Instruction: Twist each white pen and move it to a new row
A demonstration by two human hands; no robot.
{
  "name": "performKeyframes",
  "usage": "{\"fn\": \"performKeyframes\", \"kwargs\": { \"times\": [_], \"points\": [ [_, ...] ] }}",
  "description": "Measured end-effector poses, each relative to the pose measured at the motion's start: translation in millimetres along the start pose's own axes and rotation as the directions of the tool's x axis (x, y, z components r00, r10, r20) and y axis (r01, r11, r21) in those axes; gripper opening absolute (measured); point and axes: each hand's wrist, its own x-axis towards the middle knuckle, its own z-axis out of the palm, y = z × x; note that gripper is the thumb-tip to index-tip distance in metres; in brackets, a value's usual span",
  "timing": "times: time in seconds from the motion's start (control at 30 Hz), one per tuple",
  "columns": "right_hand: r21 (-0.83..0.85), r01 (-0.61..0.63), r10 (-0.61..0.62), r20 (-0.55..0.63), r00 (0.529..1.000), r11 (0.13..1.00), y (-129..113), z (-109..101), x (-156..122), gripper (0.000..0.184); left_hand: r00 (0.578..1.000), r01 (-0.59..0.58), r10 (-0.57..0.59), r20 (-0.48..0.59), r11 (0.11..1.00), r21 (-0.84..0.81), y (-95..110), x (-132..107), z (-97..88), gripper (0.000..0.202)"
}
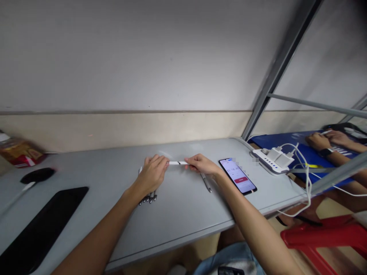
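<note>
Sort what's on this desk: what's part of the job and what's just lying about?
Likely part of the job:
white pen-like piece, held between left hand and right hand
pens by the left hand
loose pen

Apparently just lying about:
phone
power strip
flat black slab
dark oval object

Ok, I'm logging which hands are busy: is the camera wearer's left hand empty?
No, the left hand holds one end of the white pen while the right hand holds the other.
</note>
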Motion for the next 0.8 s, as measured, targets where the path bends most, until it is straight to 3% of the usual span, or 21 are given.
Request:
{"fn": "performKeyframes", "kwargs": {
  "times": [0.1, 0.2, 0.33, 0.4, 0.47, 0.6, 0.67, 0.73, 0.8],
  "points": [
    [-0.052, 0.049, -0.05, -0.033, 0.998, 0.997, 0, 3, 0, 0.048, 1.0, -0.018, 0.018, -0.002, 1.0, -0.008, -1, 0, -1.0, 0.024],
    [-0.179, 0.161, -0.177, -0.076, 0.981, 0.971, -3, 7, 0, 0.043, 0.999, 0.02, -0.022, -0.031, 0.999, -0.04, -6, 0, 4.1, 0.024],
    [-0.406, 0.343, -0.437, -0.163, 0.885, 0.847, -5, 13, 1, 0.028, 0.992, 0.127, -0.129, 0.004, 0.975, -0.185, -14, 0, 12.5, 0.026],
    [-0.428, 0.38, -0.497, -0.205, 0.843, 0.82, -3, 14, 2, 0.022, 0.987, 0.161, -0.16, 0.023, 0.96, -0.228, -15, 0, 13.6, 0.026],
    [-0.387, 0.346, -0.461, -0.26, 0.849, 0.855, 1, 14, 4, 0.03, 0.985, 0.173, -0.174, 0.017, 0.962, -0.211, -13, 0, 12.8, 0.026],
    [-0.304, 0.213, -0.289, -0.233, 0.928, 0.929, 8, 12, 8, 0.034, 0.985, 0.17, -0.168, 0.023, 0.975, -0.142, -8, -1, 11.8, 0.027],
    [-0.269, 0.259, -0.324, -0.234, 0.917, 0.928, 9, 11, 8, 0.024, 0.985, 0.17, -0.165, 0.044, 0.977, -0.132, -8, -2, 13.4, 0.027],
    [-0.223, 0.286, -0.342, -0.276, 0.898, 0.932, 8, 10, 8, 0.029, 0.984, 0.176, -0.171, 0.051, 0.976, -0.129, -9, -3, 15.8, 0.028],
    [-0.206, 0.215, -0.268, -0.276, 0.923, 0.955, 8, 8, 7, 0.026, 0.984, 0.177, -0.172, 0.048, 0.975, -0.133, -11, -3, 17.6, 0.03]
  ]
}}
